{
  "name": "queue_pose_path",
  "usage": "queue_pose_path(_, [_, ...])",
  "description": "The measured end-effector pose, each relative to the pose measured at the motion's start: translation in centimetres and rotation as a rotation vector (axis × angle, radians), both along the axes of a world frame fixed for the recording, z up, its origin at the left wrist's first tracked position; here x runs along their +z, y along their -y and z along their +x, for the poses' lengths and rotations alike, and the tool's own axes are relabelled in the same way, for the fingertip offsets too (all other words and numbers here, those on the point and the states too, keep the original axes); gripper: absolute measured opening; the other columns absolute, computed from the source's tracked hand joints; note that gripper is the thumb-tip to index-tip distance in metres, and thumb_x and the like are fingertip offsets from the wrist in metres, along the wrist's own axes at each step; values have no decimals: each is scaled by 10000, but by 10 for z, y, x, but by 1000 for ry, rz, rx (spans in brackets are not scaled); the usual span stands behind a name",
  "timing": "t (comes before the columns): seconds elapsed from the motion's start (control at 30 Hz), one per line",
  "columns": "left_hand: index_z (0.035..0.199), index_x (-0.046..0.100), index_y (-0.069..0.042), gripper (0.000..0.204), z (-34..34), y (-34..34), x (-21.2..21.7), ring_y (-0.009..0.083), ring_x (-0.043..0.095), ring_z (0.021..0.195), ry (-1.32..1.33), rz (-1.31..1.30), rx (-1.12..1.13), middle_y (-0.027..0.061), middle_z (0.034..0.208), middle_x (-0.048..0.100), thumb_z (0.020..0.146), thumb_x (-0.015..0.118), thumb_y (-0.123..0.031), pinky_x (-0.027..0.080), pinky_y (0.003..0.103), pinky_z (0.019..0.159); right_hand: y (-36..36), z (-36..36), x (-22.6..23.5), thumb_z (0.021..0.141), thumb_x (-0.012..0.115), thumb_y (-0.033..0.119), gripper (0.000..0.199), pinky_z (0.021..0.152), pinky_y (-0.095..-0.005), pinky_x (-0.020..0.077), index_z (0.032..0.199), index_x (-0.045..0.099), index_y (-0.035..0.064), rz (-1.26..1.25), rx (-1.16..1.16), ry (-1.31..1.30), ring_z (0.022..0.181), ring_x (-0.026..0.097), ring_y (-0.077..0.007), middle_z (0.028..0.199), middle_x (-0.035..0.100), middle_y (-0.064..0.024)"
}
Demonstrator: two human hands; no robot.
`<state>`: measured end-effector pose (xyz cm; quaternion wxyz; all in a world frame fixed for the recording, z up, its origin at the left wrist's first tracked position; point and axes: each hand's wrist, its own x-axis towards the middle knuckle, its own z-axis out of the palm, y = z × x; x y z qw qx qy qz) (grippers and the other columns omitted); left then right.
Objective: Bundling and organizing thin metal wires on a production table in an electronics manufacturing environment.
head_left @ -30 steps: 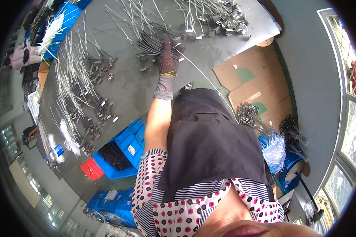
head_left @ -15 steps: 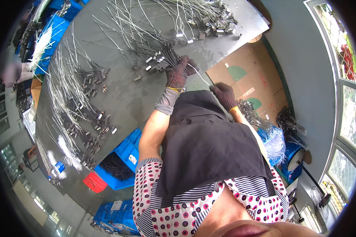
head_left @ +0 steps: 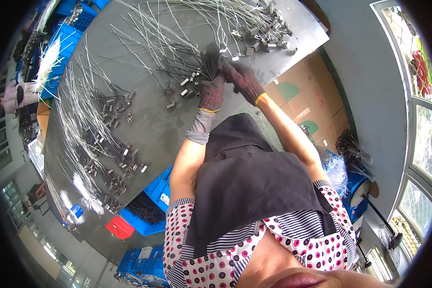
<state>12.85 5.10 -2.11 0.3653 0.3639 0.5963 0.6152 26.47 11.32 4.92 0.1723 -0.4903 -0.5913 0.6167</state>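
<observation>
Right hand (head_left: 245,80) has come up to join left hand (head_left: 211,91) over the grey counter (head_left: 177,129), both gloved grips now closed on one wire bundle (head_left: 211,57), gathering under way.

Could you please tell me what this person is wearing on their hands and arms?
Both the left hand and the right hand wear dark knitted gloves with a reddish speckle and yellow-edged cuffs. A grey sleeve cuff covers the left wrist. The forearms are bare up to short, white, pink-and-black dotted sleeves.
</observation>
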Motion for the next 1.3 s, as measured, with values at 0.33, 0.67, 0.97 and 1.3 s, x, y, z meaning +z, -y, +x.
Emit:
queue_pose_path(0.33, [999, 739, -17, 410, -64, -12, 25, 150, 647, 677, -174, -593, 78, 50, 781, 708, 934, 723, -422, 487, 295, 621, -45, -41, -41, 803, 692, 271, 311, 983, -519, 441, 1026, 728, 58, 939, -48, 607, 1257, 506, -423, 1315, 600, -184])
queue_pose_path(0.67, [1051, 698, -12, 290, -69, 31, 28, 76, 591, 679, 646, -320, 99, 14, 827, 671, 984, 686, -294, 523, 265, 655, -51, -32, -74, 772, 701, 291, 316, 1050, -562, 348, 1003, 717, 75, 1015, 122, 784, 1359, 425, -378, 1362, 556, -157])
queue_pose_path(0.97, [1032, 723, -27, 233, 16, 37, 19, 134, 669, 680, 398, -529, -248, 57, 872, 725, 967, 708, -250, 578, 304, 583, -9, 31, -44, 802, 703, 260, 277, 926, -476, 508, 977, 726, 46, 677, -103, 482, 1120, 636, -343, 1270, 652, -118])
queue_pose_path(1.3, [1274, 543, 13, 376, 70, -6, -51, 364, 678, 1008, 1152, -312, -345, 183, 1113, 653, 974, 666, -177, 581, 539, 948, 143, 190, -26, 968, 630, 228, 261, 634, -293, 514, 1064, 733, 8, -252, -89, 207, 660, 625, -115, 758, 680, -73])
